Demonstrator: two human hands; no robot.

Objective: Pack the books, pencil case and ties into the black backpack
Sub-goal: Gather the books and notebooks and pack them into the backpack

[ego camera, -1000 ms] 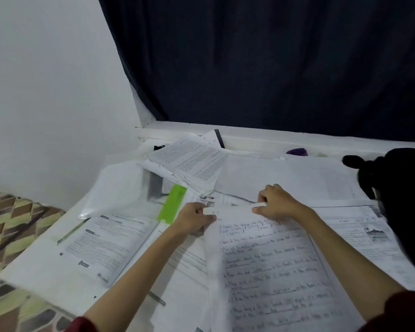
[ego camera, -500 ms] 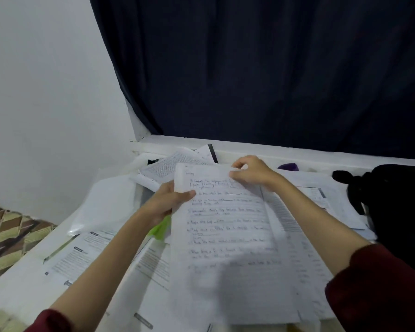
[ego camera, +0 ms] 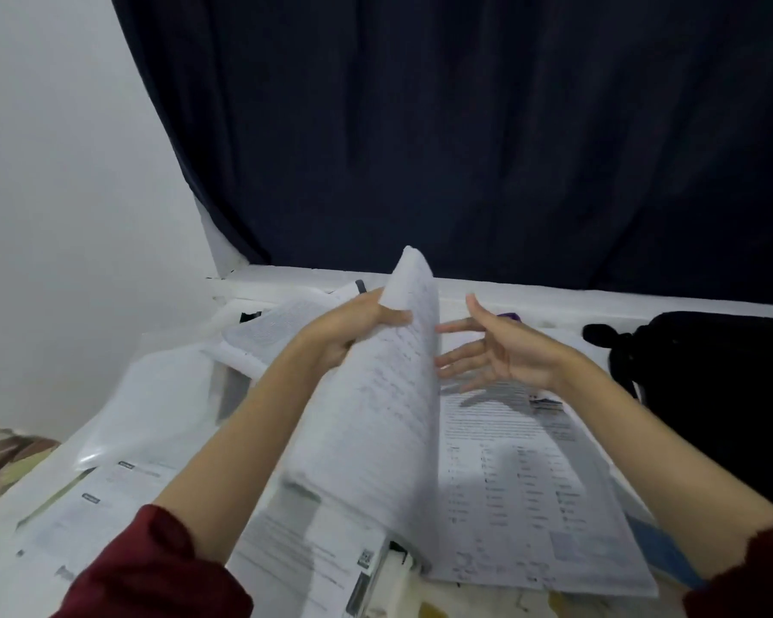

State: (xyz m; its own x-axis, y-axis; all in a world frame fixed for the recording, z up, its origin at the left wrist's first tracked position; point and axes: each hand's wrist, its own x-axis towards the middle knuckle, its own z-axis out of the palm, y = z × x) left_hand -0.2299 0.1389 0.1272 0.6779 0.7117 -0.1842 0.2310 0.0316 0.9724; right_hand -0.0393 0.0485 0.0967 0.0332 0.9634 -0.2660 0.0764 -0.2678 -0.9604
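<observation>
Far left, a patterned mat [ego camera: 1,452] peeks in at the edge, cut off by the frame. Next along, loose printed sheets [ego camera: 108,497] and a clear plastic sleeve [ego camera: 152,408] lie spread over the white surface [ego camera: 1,537], their print too blurred for me to read.

Now my left hand [ego camera: 353,325]: fingers curled round the upper edge of a handwritten page [ego camera: 376,403], thumb pressed on the near face, the page lifted and curving up off the pile. The writing on it is smeared by motion, so I can't make out a word. The page hides most of my fingers behind it.

Right of that, my right hand [ego camera: 500,350] is spread wide, fingers straight and apart, palm turned toward the lifted page, holding nothing; its fingertips sit just beside the page's edge, and whether they touch it I can't tell. Below it lies an open printed book [ego camera: 532,492] with columns of text, flat on the pile. A small purple thing [ego camera: 509,315] shows behind my thumb, mostly hidden.

Far right, the black backpack [ego camera: 710,394] sits on the surface against the dark curtain [ego camera: 465,127], a dark, featureless mass, cut off by the frame's edge.
</observation>
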